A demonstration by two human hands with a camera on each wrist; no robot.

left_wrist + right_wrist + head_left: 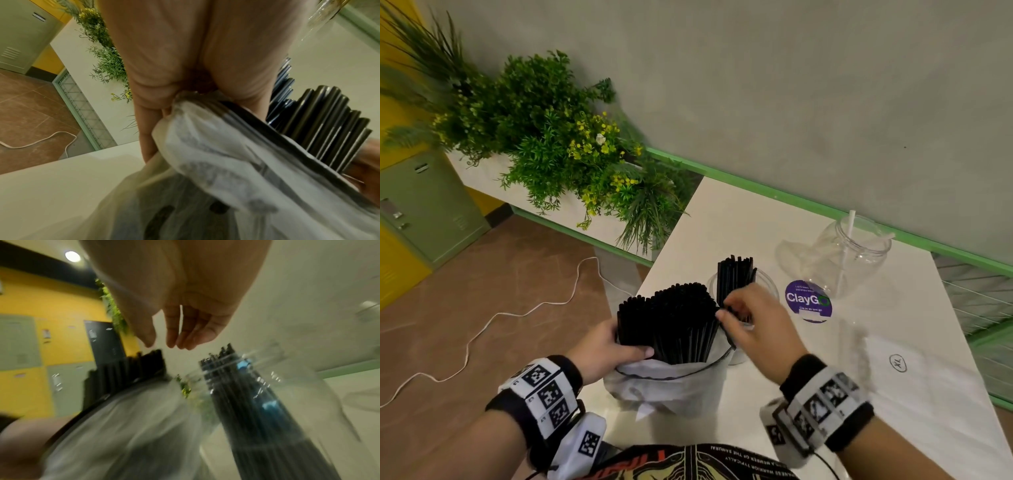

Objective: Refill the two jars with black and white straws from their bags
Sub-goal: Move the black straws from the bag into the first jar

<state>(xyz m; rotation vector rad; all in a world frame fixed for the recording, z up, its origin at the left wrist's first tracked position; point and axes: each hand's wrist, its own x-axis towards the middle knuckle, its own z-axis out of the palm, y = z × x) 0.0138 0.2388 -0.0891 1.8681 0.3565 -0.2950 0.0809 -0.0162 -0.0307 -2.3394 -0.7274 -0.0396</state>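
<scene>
Fingers [156,104] of the left hand [599,349] pinch the bag [667,383] rim, plain in the wrist view. The right hand [753,325] hovers over the bag's black straws [671,322]; its wrist view shows loose, empty fingers [185,327], hidden from the head. Behind stand two jars on the tabletop [825,394]: the near jar [767,281] holds black straws, the far jar [849,250] white.

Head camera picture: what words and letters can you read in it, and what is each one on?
"ClayGO": on the purple round sticker on the white table; its smaller lines are too small to read.
"XL": inside a small circle on the clear plastic bag lying on the table.
"A MEMBER OF THE SAMURAI": upside down on the person's shirt; other lines there are cut off or blurred.
Wristband markers: square codes, tiny letters unreadable.
</scene>
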